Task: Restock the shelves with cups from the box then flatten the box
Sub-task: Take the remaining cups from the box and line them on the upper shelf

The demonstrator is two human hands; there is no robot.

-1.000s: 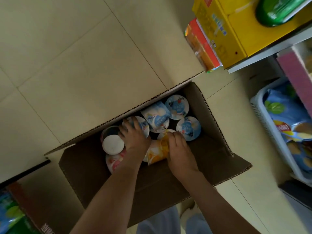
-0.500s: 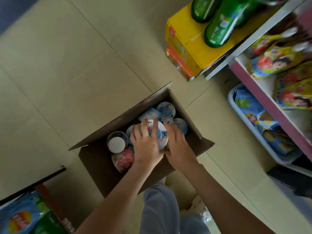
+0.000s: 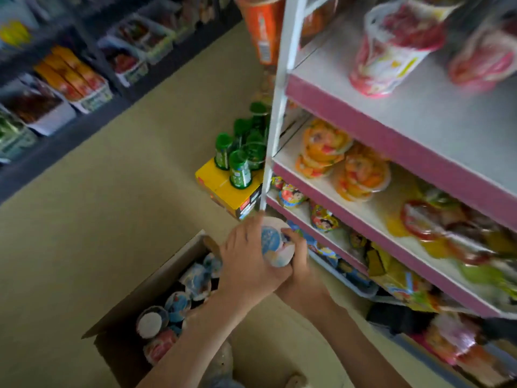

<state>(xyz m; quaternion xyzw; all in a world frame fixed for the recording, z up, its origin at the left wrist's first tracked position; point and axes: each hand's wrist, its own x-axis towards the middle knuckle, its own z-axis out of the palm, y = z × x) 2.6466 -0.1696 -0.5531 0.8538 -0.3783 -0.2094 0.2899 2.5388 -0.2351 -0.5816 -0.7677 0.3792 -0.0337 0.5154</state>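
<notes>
A blue and white cup (image 3: 275, 246) is held between both hands above the box's right end, level with the lowest pink shelf edge. My left hand (image 3: 246, 261) wraps its left side and my right hand (image 3: 300, 264) curls under its right side. The open cardboard box (image 3: 145, 292) stands on the floor at lower left. Several blue-lidded cups (image 3: 197, 281) and a red one (image 3: 158, 350) remain inside. More than one cup may be stacked in my hands; I cannot tell.
Pink-edged shelves (image 3: 391, 144) with packed cups and snack bags rise on the right, fronted by a white upright post (image 3: 275, 116). Green bottles (image 3: 239, 161) stand on a yellow carton (image 3: 223, 186) beside the post. Dark shelving (image 3: 56, 88) lines the far left across beige floor.
Both hands have lifted out of the box with a blue cup and moved up and right towards the shelves. The view has swung up from the box to the shelving.
</notes>
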